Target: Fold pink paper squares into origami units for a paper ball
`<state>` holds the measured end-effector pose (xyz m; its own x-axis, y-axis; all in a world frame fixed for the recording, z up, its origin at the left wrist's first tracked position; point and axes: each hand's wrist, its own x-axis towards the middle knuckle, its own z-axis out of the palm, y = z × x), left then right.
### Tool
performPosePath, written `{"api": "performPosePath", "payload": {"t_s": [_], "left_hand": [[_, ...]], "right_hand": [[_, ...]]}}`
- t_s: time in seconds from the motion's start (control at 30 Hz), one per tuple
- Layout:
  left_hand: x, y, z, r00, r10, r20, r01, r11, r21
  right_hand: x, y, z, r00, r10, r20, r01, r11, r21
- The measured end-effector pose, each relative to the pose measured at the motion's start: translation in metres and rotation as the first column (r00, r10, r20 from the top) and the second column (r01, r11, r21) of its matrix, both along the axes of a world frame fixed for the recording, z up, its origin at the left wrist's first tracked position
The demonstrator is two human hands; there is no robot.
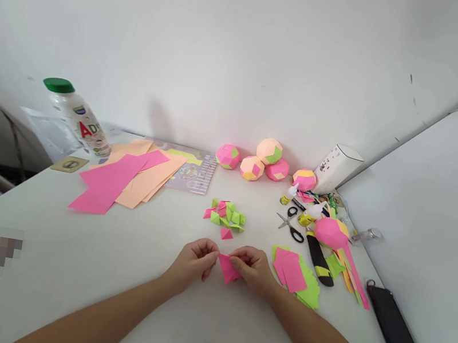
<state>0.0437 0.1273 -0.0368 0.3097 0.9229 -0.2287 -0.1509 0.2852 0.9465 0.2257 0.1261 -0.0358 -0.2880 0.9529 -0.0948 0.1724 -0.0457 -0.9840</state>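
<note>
Between my hands is a small pink piece of paper, pointed at the bottom and partly hidden by fingers. My right hand pinches its right side between thumb and fingers. At the upper left corner, the closed thumb and fingertips of my left hand pinch its edge. Just beyond them lies a folded pink piece, in front of a small heap of folded green and pink paper pieces. Close to my right forearm are pink paper squares on top of green paper squares.
Large pink paper sheets, peach sheets and a white bottle are at left. Several paper balls line the wall. Scissors, glue bottles, a cutter knife and a black phone lie at right.
</note>
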Motion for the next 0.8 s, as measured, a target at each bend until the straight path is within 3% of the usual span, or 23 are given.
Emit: {"api": "performPosePath", "payload": {"t_s": [0.4,0.8], "left_hand": [[0.0023,-0.0021,0.0061,0.996,-0.063,-0.069,0.064,0.998,0.015],[0.0010,-0.0017,-0.0010,0.994,-0.083,-0.076,0.085,0.996,0.019]], "right_hand": [[0.0003,-0.0006,0.0017,0.997,0.038,0.070,-0.044,0.995,0.089],[-0.0001,0.0004,0.0014,0.997,0.053,0.064,-0.058,0.995,0.078]]}}
